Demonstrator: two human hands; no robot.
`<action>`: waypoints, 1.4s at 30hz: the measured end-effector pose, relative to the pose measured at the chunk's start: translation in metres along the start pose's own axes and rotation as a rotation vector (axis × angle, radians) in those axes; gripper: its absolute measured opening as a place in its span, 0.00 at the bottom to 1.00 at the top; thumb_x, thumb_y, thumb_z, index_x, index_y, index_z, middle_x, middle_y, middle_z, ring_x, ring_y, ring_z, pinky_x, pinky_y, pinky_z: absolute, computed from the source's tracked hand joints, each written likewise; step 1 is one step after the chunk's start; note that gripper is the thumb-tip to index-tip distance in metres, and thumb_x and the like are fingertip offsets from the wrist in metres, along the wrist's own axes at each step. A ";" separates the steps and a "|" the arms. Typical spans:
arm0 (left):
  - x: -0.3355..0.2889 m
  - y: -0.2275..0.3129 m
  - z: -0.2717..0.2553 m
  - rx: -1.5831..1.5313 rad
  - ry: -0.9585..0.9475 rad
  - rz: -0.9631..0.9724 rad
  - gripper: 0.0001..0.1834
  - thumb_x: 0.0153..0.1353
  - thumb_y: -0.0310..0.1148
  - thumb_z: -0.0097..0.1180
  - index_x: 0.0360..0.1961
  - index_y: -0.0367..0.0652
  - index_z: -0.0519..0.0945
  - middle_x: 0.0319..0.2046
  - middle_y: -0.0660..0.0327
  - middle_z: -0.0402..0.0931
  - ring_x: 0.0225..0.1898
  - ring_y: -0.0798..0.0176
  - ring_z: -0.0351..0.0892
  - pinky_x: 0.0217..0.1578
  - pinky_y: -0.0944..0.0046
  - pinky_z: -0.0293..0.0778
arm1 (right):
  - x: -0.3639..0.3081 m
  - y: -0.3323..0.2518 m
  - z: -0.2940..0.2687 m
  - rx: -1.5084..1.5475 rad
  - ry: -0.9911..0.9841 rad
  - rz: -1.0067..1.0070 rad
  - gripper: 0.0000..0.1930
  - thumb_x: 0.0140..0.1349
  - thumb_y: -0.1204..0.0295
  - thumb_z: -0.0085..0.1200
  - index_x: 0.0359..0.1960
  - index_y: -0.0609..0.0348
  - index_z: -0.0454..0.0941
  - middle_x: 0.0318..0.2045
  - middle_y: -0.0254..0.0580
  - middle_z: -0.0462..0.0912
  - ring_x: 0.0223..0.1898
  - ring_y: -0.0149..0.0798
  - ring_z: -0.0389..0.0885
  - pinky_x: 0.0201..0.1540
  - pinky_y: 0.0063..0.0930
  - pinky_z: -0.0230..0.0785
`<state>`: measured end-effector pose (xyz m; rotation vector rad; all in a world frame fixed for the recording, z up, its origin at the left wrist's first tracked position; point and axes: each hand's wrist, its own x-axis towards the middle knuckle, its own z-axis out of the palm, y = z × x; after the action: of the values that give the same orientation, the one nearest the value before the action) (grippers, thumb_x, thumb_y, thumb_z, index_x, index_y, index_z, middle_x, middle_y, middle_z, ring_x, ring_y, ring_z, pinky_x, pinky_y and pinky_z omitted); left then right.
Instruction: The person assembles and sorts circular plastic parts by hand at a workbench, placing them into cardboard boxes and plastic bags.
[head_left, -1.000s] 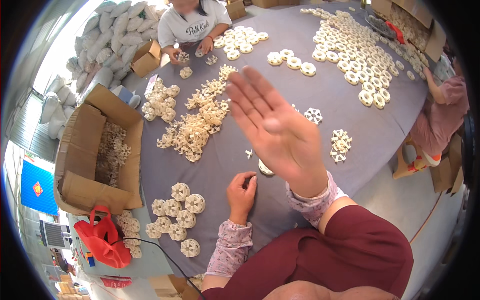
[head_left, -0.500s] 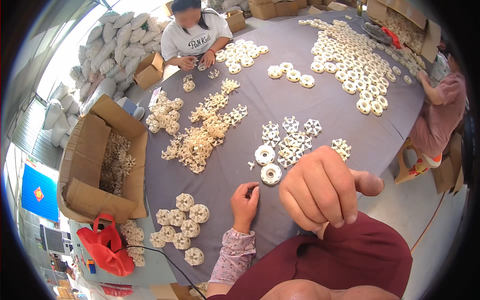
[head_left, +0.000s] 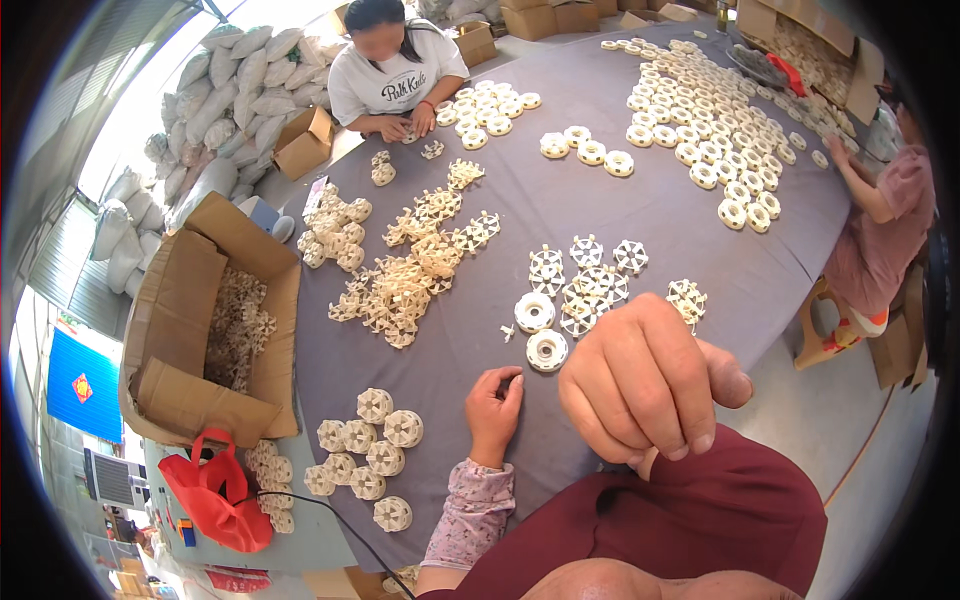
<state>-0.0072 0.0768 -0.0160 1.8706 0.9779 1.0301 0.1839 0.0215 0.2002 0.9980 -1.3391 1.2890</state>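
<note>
My left hand (head_left: 493, 412) rests on the grey-covered table with its fingers curled in, and I see nothing in it. Raised close in front of me, my right hand (head_left: 640, 380) is a loose fist with the thumb sticking out to the right. No object shows in it, though its palm is hidden. Just beyond the hands lie two round cream plastic rings, a nearer ring (head_left: 547, 351) and a farther ring (head_left: 534, 312). Next to them is a cluster of spoked cream plastic pieces (head_left: 594, 287), partly hidden by my right hand. A tiny cream piece (head_left: 507, 331) lies left of the rings.
Assembled round pieces (head_left: 384, 457) stand at the left, near a tangled pile of spoked pieces (head_left: 400, 298). An open cardboard box (head_left: 160, 330) and a red bag (head_left: 215, 500) are farther left. Many rings (head_left: 702, 175) cover the far right. Two co-workers sit at the table.
The view has shifted slightly. My right thumb has dipped a little; my left hand stays put. The co-worker across the table has lowered their hands a little.
</note>
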 end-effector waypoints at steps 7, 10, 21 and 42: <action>-0.007 -0.002 0.002 0.066 0.027 0.001 0.07 0.67 0.30 0.68 0.44 0.42 0.91 0.35 0.62 0.86 0.27 0.70 0.78 0.32 0.66 0.75 | -0.002 0.012 -0.019 0.049 -0.175 -0.012 0.21 0.77 0.57 0.59 0.57 0.64 0.87 0.46 0.55 0.91 0.37 0.43 0.89 0.47 0.37 0.84; -0.011 -0.008 -0.002 0.091 -0.009 -0.025 0.08 0.67 0.30 0.68 0.44 0.42 0.91 0.35 0.62 0.86 0.27 0.69 0.79 0.32 0.66 0.75 | 0.003 0.033 -0.004 0.067 0.648 -0.146 0.42 0.75 0.56 0.62 0.86 0.44 0.55 0.81 0.57 0.62 0.77 0.53 0.70 0.79 0.49 0.63; 0.002 0.008 -0.001 0.086 -0.030 -0.027 0.08 0.67 0.31 0.68 0.44 0.41 0.91 0.34 0.62 0.85 0.27 0.68 0.78 0.32 0.65 0.75 | 0.013 0.025 -0.013 -0.150 0.809 -0.158 0.70 0.45 0.98 0.40 0.88 0.21 0.31 0.89 0.41 0.26 0.89 0.46 0.29 0.88 0.43 0.34; -0.004 -0.013 0.005 -0.013 -0.010 -0.009 0.07 0.67 0.29 0.68 0.44 0.42 0.90 0.35 0.62 0.85 0.26 0.68 0.76 0.31 0.65 0.74 | 0.007 0.010 0.005 -0.266 0.648 -0.057 0.74 0.40 1.02 0.33 0.86 0.12 0.31 0.88 0.35 0.21 0.88 0.43 0.20 0.89 0.44 0.33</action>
<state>-0.0074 0.0774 -0.0304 1.8568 0.9710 1.0191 0.1723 0.0179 0.2051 0.3750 -0.9324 1.2082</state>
